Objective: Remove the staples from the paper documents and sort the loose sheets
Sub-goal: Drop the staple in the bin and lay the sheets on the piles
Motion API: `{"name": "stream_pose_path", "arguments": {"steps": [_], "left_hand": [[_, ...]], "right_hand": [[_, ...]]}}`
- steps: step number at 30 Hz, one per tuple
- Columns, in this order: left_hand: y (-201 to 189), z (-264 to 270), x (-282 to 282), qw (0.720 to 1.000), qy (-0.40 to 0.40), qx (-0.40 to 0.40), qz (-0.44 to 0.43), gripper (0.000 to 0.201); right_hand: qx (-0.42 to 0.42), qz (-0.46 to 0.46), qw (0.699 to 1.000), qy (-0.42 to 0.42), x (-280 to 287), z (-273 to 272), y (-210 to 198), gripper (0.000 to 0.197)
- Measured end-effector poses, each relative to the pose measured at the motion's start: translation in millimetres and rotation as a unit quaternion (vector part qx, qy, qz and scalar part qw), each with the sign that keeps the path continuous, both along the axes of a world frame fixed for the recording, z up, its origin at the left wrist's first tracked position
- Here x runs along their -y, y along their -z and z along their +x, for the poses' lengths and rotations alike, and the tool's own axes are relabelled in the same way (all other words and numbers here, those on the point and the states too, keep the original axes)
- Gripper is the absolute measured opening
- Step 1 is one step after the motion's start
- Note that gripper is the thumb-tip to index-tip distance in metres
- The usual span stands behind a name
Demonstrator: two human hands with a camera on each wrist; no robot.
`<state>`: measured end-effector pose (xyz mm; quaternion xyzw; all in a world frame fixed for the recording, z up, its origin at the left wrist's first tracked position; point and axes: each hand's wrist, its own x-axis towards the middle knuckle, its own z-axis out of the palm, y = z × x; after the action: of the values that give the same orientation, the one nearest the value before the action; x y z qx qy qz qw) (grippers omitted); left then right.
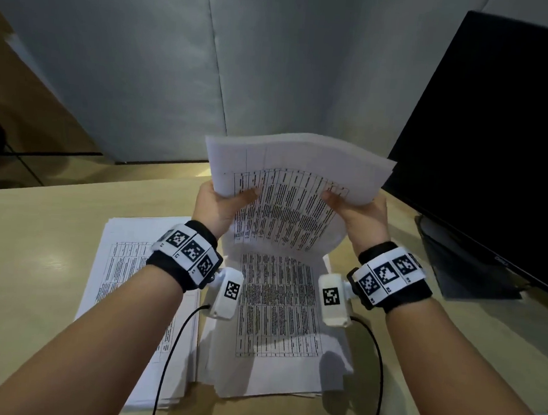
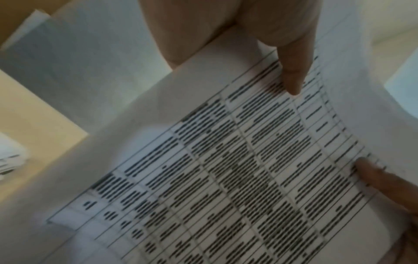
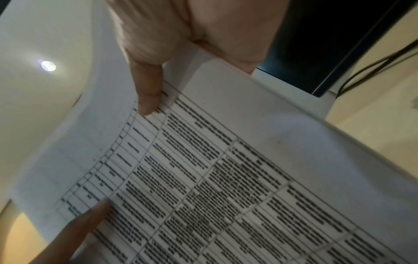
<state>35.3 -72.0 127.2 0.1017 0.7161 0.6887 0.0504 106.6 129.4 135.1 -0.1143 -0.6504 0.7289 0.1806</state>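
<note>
Both hands hold a bundle of printed sheets [image 1: 295, 176] raised above the desk, curved, with a table of text on its near face. My left hand [image 1: 223, 204] grips the bundle's left edge, thumb on the front. My right hand [image 1: 359, 209] grips the right edge the same way. In the left wrist view the thumb [image 2: 291, 67] presses on the printed sheet [image 2: 226, 169]. The right wrist view shows the right thumb [image 3: 147, 89] on the page [image 3: 226, 187]. Under the hands a printed stack [image 1: 278, 320] lies on the desk. No staple is visible.
A second stack of printed sheets [image 1: 128, 262] lies to the left on the beige desk [image 1: 39, 241]. A black monitor [image 1: 495, 140] stands at the right, its base [image 1: 465, 260] close to my right wrist. A grey partition [image 1: 211, 59] rises behind the desk.
</note>
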Motion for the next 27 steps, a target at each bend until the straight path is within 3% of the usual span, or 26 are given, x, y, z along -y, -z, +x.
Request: {"name": "stream_pose_path", "arguments": {"steps": [6, 9, 13, 21, 24, 27], "left_hand": [[-10.4, 1.0, -1.9, 0.999, -0.016, -0.017, 0.042, 0.023], [-2.3, 5.6, 0.5, 0.997, -0.037, 0.012, 0.064, 0.021], [13.6, 7.7, -2.3, 0.997, -0.038, 0.053, 0.041, 0.028], [9.5, 4.8, -7.9, 0.996, -0.036, 0.042, 0.065, 0.020], [19.1, 7.1, -12.0, 0.999, -0.010, 0.042, 0.015, 0.022], [22.6, 4.8, -16.5, 0.999, -0.017, 0.046, 0.020, 0.020]], "right_hand": [[-0.028, 0.004, 1.000, 0.001, -0.9, -1.8, -11.9, 0.026], [-0.017, 0.004, 1.000, 0.010, -3.8, 3.0, -6.9, 0.025], [0.021, -0.003, 1.000, -0.002, -0.2, 7.8, 5.1, 0.027], [0.005, -0.005, 1.000, -0.011, -7.7, 5.1, -0.1, 0.029], [0.041, 0.022, 0.999, 0.001, -7.7, 6.0, 11.4, 0.032], [0.055, 0.049, 0.997, 0.008, -14.6, 2.9, 15.5, 0.029]]}}
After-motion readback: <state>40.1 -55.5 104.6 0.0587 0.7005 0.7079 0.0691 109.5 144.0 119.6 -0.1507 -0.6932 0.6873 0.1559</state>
